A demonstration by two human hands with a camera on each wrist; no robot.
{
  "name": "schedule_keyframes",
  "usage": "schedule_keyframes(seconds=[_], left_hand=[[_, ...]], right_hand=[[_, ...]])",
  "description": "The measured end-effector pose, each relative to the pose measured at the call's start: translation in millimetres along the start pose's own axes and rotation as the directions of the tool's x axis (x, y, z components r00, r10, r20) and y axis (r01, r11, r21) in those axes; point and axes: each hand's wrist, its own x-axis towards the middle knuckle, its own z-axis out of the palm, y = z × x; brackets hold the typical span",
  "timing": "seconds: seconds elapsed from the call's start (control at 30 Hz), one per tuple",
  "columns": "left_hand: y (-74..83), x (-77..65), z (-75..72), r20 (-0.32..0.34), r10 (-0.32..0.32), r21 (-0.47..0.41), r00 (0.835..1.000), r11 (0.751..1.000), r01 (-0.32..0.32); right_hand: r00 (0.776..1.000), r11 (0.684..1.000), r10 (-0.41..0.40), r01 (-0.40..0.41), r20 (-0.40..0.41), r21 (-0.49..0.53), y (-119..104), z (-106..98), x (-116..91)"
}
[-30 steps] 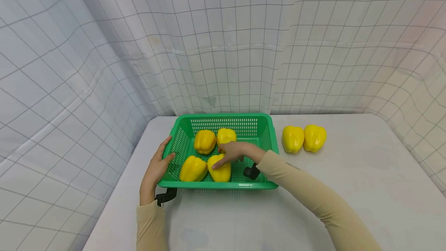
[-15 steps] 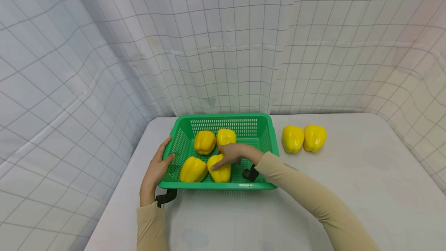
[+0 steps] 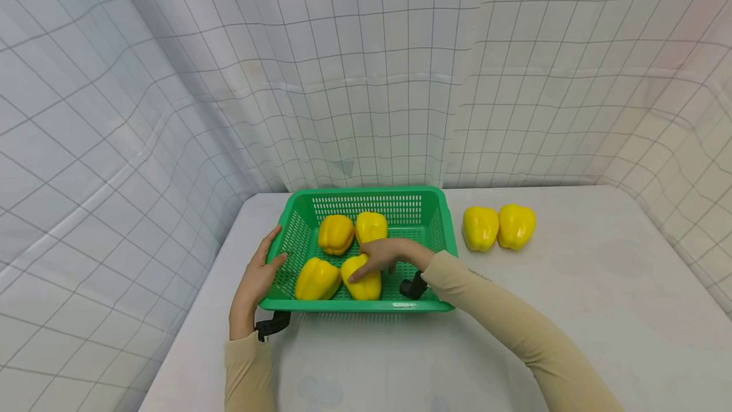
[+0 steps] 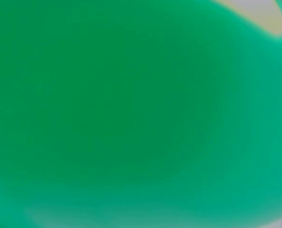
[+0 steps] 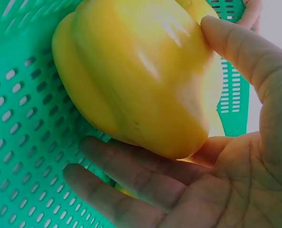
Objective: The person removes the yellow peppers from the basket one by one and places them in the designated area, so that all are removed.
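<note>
A green plastic basket (image 3: 366,305) holds several yellow bell peppers. At its left rim, my left hand (image 3: 255,278) grips the edge, thumb over the inside and fingers along the outside. My right hand (image 3: 384,253) reaches into the basket and holds the front middle bell pepper (image 3: 366,286). In the right wrist view the thumb presses one side of this bell pepper (image 5: 136,76) while the fingers lie around its other side. Against it on the left is another bell pepper (image 3: 317,280). The left wrist view is filled by the blurred green basket wall (image 4: 131,114).
Behind, an orange-yellow bell pepper (image 3: 336,234) and a yellow one (image 3: 372,226) lie in the basket. Two more bell peppers (image 3: 481,229) stand side by side on the white table (image 3: 572,297), right of the basket. Gridded white curtains (image 3: 366,81) hang around the table.
The right hand and the bell pepper it holds have shifted very slightly to the right. The left hand, the basket and the other peppers look the same.
</note>
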Motion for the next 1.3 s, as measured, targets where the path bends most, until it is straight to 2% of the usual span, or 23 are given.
schedule_keyframes(seconds=[0.6,0.83,1.07,1.3], left_hand=[[0.1,-1.1,-0.2,0.002,-0.001,0.014,1.0,1.0,0.001],[1.9,-2.6,-0.3,0.008,-0.006,0.004,1.0,1.0,0.006],[1.9,-2.8,-0.9,0.01,-0.01,0.009,1.0,1.0,0.01],[1.4,-2.8,-0.1,0.01,-0.011,0.004,1.0,1.0,0.011]], right_hand=[[0.999,0.999,0.037,-0.036,-0.039,0.031,10.2,-3.4,-9.7],[0.997,1.0,0.024,-0.022,-0.071,0.016,14.4,-6.3,-16.5],[0.996,0.997,0.009,-0.002,-0.085,0.081,17.1,-10.1,-22.9],[0.993,0.996,-0.007,0.018,-0.116,0.089,14.6,-12.5,-29.7]])
